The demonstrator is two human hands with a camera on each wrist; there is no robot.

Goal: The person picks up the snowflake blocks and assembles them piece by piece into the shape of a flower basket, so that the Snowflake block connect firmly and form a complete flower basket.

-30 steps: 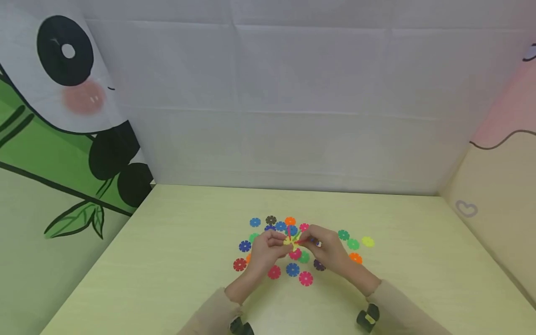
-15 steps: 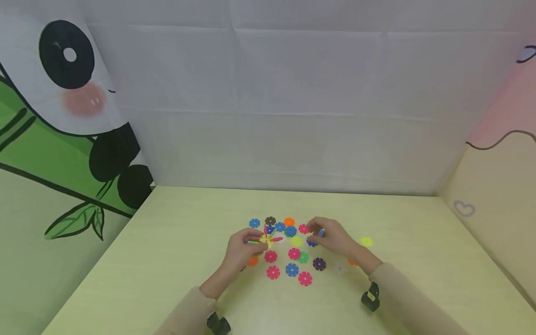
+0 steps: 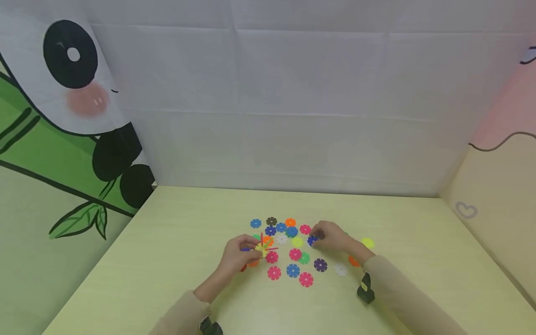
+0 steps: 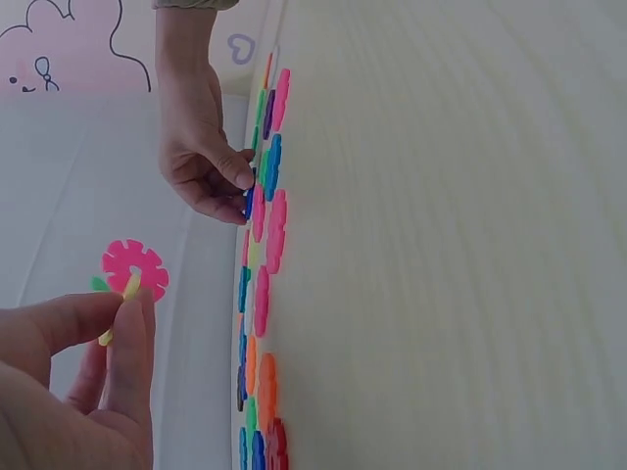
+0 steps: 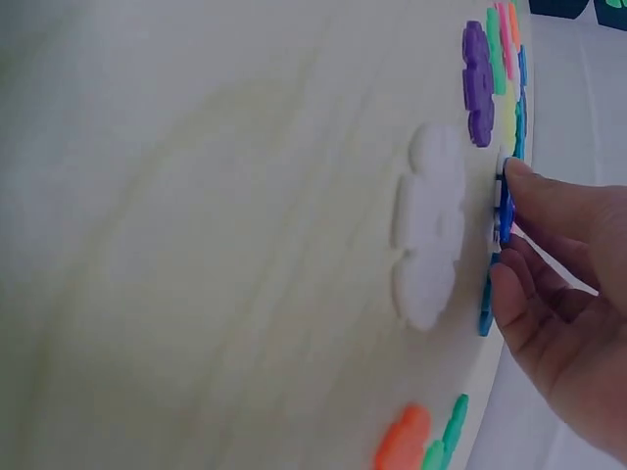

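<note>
Pinching a small cluster [image 3: 261, 250] of joined plastic discs, a person's left hand [image 3: 235, 255] holds it just above the middle of the worktop [image 3: 167, 260]. Within it, a yellow disc [image 4: 131, 287] sits between thumb and fingers, with two pink discs [image 4: 120, 260] and a green piece [image 4: 99, 284] set at angles to it. Joining appears to be at an early stage: these few are linked, while about two dozen discs lie loose. Well apart from the left hand, the right hand [image 3: 331, 237] reaches down into the scatter, its fingers bent around a dark blue disc [image 5: 506, 208] and close to a lighter blue disc [image 5: 486, 304]; whether it grips either cannot be told.

The discs look like thin, smooth plastic, round, with slits around the rim that make them petal-like. A white disc [image 3: 341, 270] shows rounded lobes. A loose yellow disc [image 3: 367, 243] lies nearest the worktop's right edge, a dark grey disc [image 3: 271, 221] toward the far edge, a bright pink disc [image 3: 306, 279] closest to the person. The worktop is pale, with faint wood grain. Beyond its far edge hangs creased white cloth [image 3: 293, 93]; past its left edge, a cartoon panda print [image 3: 71, 107].
</note>
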